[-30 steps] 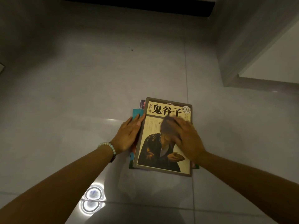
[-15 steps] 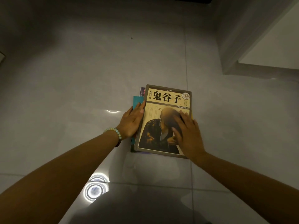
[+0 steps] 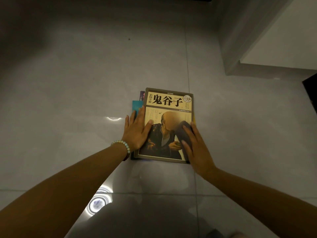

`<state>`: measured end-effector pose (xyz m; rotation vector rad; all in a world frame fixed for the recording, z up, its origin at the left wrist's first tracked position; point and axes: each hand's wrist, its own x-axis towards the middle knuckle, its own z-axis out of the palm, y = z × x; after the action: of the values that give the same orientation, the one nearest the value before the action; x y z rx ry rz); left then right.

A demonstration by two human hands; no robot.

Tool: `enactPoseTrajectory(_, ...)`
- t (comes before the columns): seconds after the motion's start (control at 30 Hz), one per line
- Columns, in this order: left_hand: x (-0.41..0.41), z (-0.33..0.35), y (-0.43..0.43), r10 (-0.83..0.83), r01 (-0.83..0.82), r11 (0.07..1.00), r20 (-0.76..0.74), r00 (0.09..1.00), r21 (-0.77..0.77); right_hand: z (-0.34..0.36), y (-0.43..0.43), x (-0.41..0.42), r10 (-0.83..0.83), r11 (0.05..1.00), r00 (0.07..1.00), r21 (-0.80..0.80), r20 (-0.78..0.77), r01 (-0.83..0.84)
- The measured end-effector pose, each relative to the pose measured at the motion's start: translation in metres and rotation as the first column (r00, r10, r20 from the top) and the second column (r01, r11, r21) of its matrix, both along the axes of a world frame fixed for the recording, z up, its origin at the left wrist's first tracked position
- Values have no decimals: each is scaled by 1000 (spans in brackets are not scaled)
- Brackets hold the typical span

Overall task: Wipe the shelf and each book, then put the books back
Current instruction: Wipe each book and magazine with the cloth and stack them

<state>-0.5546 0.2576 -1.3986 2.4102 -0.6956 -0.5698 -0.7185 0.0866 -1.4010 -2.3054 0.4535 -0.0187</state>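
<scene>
A stack of books lies on the grey tiled floor. The top book [image 3: 169, 102] has a tan cover with large black characters and a seated figure. Edges of a teal book [image 3: 136, 104] and another book stick out beneath it on the left. My left hand [image 3: 136, 131] rests flat on the top book's left edge, fingers straight. My right hand [image 3: 197, 148] presses a dark grey cloth [image 3: 181, 134] against the right side of the cover, with fingers and thumb laid straight over the cloth.
A white cabinet or shelf unit [image 3: 240, 40] rises at the upper right, its base meeting the floor. A dark object [image 3: 311, 90] shows at the right edge. Glossy floor tiles [image 3: 85, 83] surround the stack, with a ceiling light reflection [image 3: 98, 202] near my left forearm.
My right hand has slid the cloth from the upper middle of the cover down and over to its right side. My left hand has stayed on the book's left edge.
</scene>
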Motion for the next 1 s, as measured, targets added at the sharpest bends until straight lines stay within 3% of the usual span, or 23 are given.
enactPoseTrajectory(0.07,-2,-1,-4,20,-19,999,14,1000,-25,6,15,-17,-27,989,1000,147,-4,28)
enactPoseTrajectory(0.17,-7,-1,-6,61,-59,997,34,998,-57,17,37,-42,-50,985,998,163,-48,58)
enactPoseTrajectory(0.23,-9,1,-8,82,-79,994,41,996,-79,24,43,-43,-171,944,985,281,-26,171)
enactPoseTrajectory(0.37,-11,2,-12,132,-128,981,19,991,-147,35,28,-5,-453,682,883,590,-124,432)
enactPoseTrajectory(0.43,-13,3,-14,144,-140,974,12,989,-180,36,17,12,-519,573,833,646,-191,505)
enactPoseTrajectory(0.67,-17,10,-24,131,-130,984,5,991,-125,44,-23,29,-509,214,711,729,-484,650)
enactPoseTrajectory(0.87,-26,25,-53,71,-107,984,-238,969,-142,70,-62,23,-529,202,747,796,-402,571)
enactPoseTrajectory(1.0,-17,35,-80,117,-190,973,-422,899,-134,102,-75,31,-470,381,849,812,-242,443)
